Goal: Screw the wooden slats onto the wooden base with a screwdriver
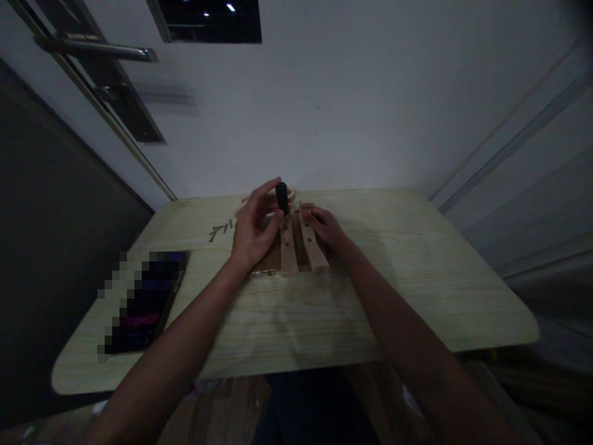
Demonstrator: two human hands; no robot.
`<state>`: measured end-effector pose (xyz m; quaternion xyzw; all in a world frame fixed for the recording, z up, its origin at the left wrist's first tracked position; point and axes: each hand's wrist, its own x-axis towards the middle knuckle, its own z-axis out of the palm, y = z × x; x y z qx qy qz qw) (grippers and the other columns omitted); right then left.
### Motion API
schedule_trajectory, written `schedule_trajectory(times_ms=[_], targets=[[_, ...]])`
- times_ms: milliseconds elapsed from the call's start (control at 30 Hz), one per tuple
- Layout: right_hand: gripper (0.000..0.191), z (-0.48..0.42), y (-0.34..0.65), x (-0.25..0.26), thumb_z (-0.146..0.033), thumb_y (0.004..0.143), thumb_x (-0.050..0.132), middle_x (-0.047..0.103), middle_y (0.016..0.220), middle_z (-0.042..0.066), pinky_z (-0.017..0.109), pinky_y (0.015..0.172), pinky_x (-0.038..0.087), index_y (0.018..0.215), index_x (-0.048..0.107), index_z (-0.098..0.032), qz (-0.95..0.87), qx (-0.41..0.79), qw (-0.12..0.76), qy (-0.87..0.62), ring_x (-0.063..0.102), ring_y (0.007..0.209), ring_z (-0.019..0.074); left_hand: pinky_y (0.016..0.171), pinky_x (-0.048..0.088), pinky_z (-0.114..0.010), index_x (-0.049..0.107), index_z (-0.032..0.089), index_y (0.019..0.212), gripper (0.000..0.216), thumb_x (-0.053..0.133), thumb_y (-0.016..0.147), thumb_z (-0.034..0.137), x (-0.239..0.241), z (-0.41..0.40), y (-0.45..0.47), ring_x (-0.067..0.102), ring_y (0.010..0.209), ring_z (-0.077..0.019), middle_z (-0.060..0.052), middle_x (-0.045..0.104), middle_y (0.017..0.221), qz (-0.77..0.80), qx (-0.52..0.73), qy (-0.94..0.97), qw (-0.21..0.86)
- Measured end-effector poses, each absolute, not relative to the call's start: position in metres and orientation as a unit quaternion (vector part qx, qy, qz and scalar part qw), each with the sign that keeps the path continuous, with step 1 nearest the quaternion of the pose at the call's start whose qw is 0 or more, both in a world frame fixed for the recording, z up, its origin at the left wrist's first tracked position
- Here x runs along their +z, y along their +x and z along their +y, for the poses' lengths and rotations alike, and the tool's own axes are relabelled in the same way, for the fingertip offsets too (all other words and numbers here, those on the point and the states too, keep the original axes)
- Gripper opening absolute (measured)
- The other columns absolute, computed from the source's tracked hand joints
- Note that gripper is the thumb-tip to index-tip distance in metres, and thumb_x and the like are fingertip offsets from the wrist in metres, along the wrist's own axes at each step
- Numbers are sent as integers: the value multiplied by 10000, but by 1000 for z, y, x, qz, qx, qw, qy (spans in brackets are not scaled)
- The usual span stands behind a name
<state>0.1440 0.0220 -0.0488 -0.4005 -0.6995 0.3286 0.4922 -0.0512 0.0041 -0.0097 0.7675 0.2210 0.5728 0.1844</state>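
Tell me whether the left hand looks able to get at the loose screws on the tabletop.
Probably yes: the screws lie close beside the left hand, with nothing visible blocking the way, though it would likely have to release the black-handled screwdriver.

Dark rectangular tablet (pixel 157 300): left side, on pale wooden bench (pixel 417 278)
Thin metal screws (pixel 218 228): behind it, left of brown board (pixel 269 258)
Pale wooden strips (pixel 288 256): side by side over board
Black-handled screwdriver (pixel 281 198): on left strip

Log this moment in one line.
left hand: holding black-handled screwdriver | right hand: touching right wooden strip | screws: loose on table
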Motion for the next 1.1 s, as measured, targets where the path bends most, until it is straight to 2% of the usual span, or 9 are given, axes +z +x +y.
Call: schedule_trajectory(times_ms=[100, 233, 367, 533, 700, 833, 967, 1100], targets=[[584, 22, 144, -49, -749, 887, 519, 654, 821, 57, 335, 737, 447, 839, 654, -182, -700, 328, 496, -396, 576, 790, 204, 928, 602, -338, 445, 324, 1466, 543, 607, 974, 487, -9, 3, -52, 724, 1041, -199, -65, 677, 1271, 223, 579, 760, 193], [596, 23, 146, -49, -764, 881, 511, 614, 770, 44, 326, 688, 428, 802, 634, -186, -701, 326, 485, -409, 541, 741, 190, 866, 617, -327, 479, 330, 1418, 612, 730, 885, 497, -11, 6, -52, 702, 1045, -205, -53, 658, 1243, 240, 588, 757, 155], [609, 24, 146, -50, -780, 870, 509, 611, 748, 37, 320, 674, 419, 785, 628, -189, -698, 321, 487, -415, 533, 723, 183, 796, 612, -294, 511, 336, 1376, 565, 732, 882, 501, -12, 9, -52, 677, 1034, -192, -45, 634, 1221, 267, 596, 749, 110], [607, 23, 145, -50, -770, 882, 501, 639, 800, 51, 330, 727, 440, 816, 637, -181, -700, 322, 491, -407, 564, 776, 198, 829, 615, -315, 424, 328, 1453, 603, 653, 934, 533, -11, 6, -52, 710, 985, -192, -60, 669, 1200, 269, 583, 757, 126], [615, 23, 145, -49, -766, 890, 493, 624, 774, 47, 320, 704, 431, 809, 639, -173, -702, 324, 482, -413, 553, 749, 189, 912, 611, -343, 317, 333, 1527, 611, 566, 993, 495, -9, 1, -51, 730, 1016, -191, -82, 656, 1314, 246, 567, 769, 160], [607, 23, 145, -49, -753, 894, 504, 653, 827, 57, 322, 729, 440, 849, 659, -168, -699, 336, 487, -402, 573, 775, 189, 920, 615, -346, 389, 315, 1496, 541, 571, 1000, 432, -7, 0, -51, 727, 1039, -194, -77, 671, 1292, 240, 563, 770, 180], [596, 23, 145, -50, -753, 892, 507, 651, 812, 49, 323, 721, 434, 844, 657, -178, -700, 335, 487, -401, 573, 778, 193, 878, 615, -323, 497, 319, 1421, 545, 689, 926, 441, -8, 4, -53, 686, 1077, -196, -53, 649, 1277, 259, 579, 763, 122], [598, 23, 145, -50, -751, 897, 501, 638, 795, 49, 317, 707, 429, 841, 657, -176, -702, 325, 489, -403, 566, 770, 189, 825, 604, -305, 548, 320, 1371, 560, 757, 870, 458, -10, 9, -54, 666, 975, -172, -38, 640, 1202, 275, 593, 753, 80]])
